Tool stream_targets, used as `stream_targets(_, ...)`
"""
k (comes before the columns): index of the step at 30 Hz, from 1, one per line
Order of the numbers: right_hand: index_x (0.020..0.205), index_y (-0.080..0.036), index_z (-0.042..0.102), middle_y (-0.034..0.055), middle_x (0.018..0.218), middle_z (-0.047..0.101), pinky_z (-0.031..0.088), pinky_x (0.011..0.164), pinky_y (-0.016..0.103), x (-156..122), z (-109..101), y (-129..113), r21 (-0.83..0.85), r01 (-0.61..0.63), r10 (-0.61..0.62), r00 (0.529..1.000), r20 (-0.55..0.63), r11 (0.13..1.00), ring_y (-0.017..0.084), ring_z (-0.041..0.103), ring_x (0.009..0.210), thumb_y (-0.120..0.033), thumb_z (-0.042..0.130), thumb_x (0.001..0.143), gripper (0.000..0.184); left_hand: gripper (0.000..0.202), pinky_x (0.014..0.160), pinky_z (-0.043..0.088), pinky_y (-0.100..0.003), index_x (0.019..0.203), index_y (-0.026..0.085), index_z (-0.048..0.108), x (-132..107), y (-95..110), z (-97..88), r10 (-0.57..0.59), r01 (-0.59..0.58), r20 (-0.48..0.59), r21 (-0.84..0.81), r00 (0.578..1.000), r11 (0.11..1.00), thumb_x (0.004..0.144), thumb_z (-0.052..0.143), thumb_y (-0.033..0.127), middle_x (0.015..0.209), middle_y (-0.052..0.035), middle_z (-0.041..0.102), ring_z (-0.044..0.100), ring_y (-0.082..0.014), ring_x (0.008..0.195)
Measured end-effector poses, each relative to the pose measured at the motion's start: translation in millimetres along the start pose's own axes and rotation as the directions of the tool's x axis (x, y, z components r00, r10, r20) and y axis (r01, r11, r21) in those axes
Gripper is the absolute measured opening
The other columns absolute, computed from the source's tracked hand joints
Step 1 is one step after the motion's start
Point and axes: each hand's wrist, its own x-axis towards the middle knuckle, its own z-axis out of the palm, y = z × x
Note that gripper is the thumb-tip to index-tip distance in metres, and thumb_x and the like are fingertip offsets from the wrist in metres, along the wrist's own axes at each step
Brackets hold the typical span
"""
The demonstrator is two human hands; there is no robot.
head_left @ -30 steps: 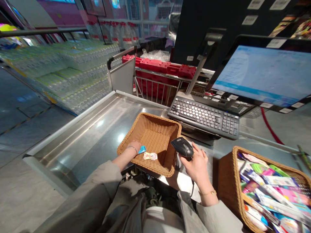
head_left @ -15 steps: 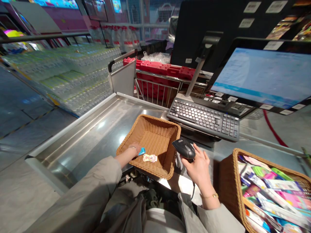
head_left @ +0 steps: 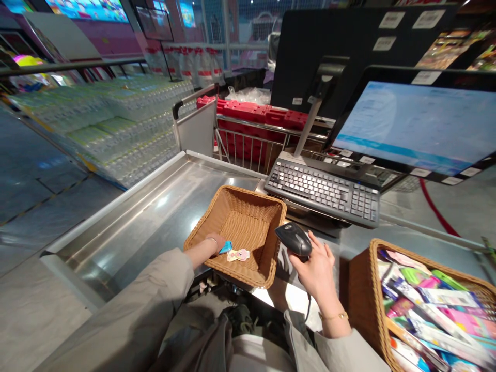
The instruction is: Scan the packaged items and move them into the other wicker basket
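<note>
Right now, on the steel checkout counter (head_left: 132, 222), a wicker basket (head_left: 248, 206) stands near a second basket (head_left: 360, 294) packed with bright packets. The left hand (head_left: 214, 244) rests at the first basket's near rim, its fingers apparently closed on a small blue item (head_left: 225, 247) just beside a pink-and-cream packet (head_left: 237, 255), while the right hand (head_left: 318, 274) curls its fingers around a black handheld barcode scanner (head_left: 293, 239).
</note>
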Motion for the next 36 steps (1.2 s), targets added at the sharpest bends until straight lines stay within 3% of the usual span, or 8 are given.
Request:
stream_targets(7,0.094,-0.023,0.070,0.0085,0.114,0.068,0.015,0.112,0.052,-0.1,-2.6,2.1,0.032,-0.023,0.023,1.000,-0.003,0.999,0.028,0.043,0.133,-0.042,0.056,0.073,0.032,0.037,0.087,0.053,-0.043,0.122,0.015,0.056,-5.8,4.2,-3.2,0.015,-0.018,-0.064,-0.036,0.998,0.999,0.091,0.058,0.036,0.122,-0.0099,0.059,0.061,-0.0217,0.104)
stream_targets(12,0.096,-0.023,0.069,0.0087,0.116,0.068,0.015,0.112,0.054,-0.5,-4.1,3.8,0.034,-0.019,0.019,1.000,-0.015,0.999,0.028,0.044,0.132,-0.041,0.056,0.073,0.032,0.040,0.089,0.052,-0.042,0.122,0.015,0.055,-15.6,0.0,-7.2,0.014,-0.032,-0.182,-0.096,0.983,0.995,0.089,0.061,0.036,0.121,-0.0113,0.060,0.061,-0.0225,0.104)
stream_targets(15,0.098,-0.023,0.069,0.0081,0.117,0.068,0.016,0.112,0.053,-0.8,-5.3,4.6,0.028,-0.025,0.025,0.999,-0.022,0.999,0.027,0.045,0.132,-0.042,0.056,0.074,0.033,0.045,0.092,0.049,-0.036,0.123,0.013,0.056,-19.1,-4.8,-9.6,0.037,-0.076,-0.271,-0.134,0.962,0.988,0.083,0.064,0.032,0.122,-0.0156,0.060,0.062,-0.0250,0.107)
stream_targets(20,0.097,-0.023,0.070,0.0093,0.116,0.068,0.016,0.112,0.054,-0.7,-6.7,5.0,0.026,-0.026,0.027,0.999,-0.035,0.999,0.028,0.045,0.131,-0.042,0.056,0.074,0.033,0.038,0.089,0.048,-0.032,0.115,0.019,0.063,-19.4,-9.1,-13.2,0.079,-0.151,-0.357,-0.180,0.931,0.972,0.082,0.061,0.037,0.114,-0.0124,0.065,0.064,-0.0246,0.104)
stream_targets(26,0.097,-0.022,0.070,0.0096,0.116,0.068,0.016,0.112,0.054,-1.4,-7.4,6.4,0.026,-0.024,0.024,0.999,-0.028,0.999,0.028,0.044,0.132,-0.040,0.057,0.074,0.032,0.039,0.088,0.048,-0.032,0.120,0.025,0.063,-18.3,-6.3,-17.1,0.061,-0.179,-0.449,-0.224,0.891,0.958,0.088,0.052,0.043,0.112,-0.0113,0.066,0.064,-0.0253,0.104)
stream_targets(30,0.098,-0.022,0.069,0.0092,0.117,0.067,0.016,0.112,0.053,-2.5,-10.3,7.8,0.012,-0.018,0.018,0.999,-0.043,1.000,0.028,0.046,0.131,-0.037,0.058,0.074,0.031,0.037,0.089,0.047,-0.033,0.110,0.022,0.064,-21.9,-1.0,-26.2,0.041,-0.187,-0.514,-0.235,0.857,0.954,0.093,0.044,0.048,0.110,-0.0117,0.067,0.063,-0.0255,0.106)
stream_targets(36,0.096,-0.023,0.069,0.0085,0.118,0.068,0.017,0.112,0.054,-4.1,-19.3,7.1,0.011,-0.030,0.031,0.997,-0.072,0.999,0.028,0.047,0.130,-0.035,0.059,0.073,0.028,0.039,0.074,0.050,-0.035,0.099,0.019,0.060,-31.3,9.6,-48.7,-0.022,-0.147,-0.583,-0.242,0.812,0.959,0.096,0.036,0.050,0.092,-0.0131,0.072,0.070,-0.0280,0.086)
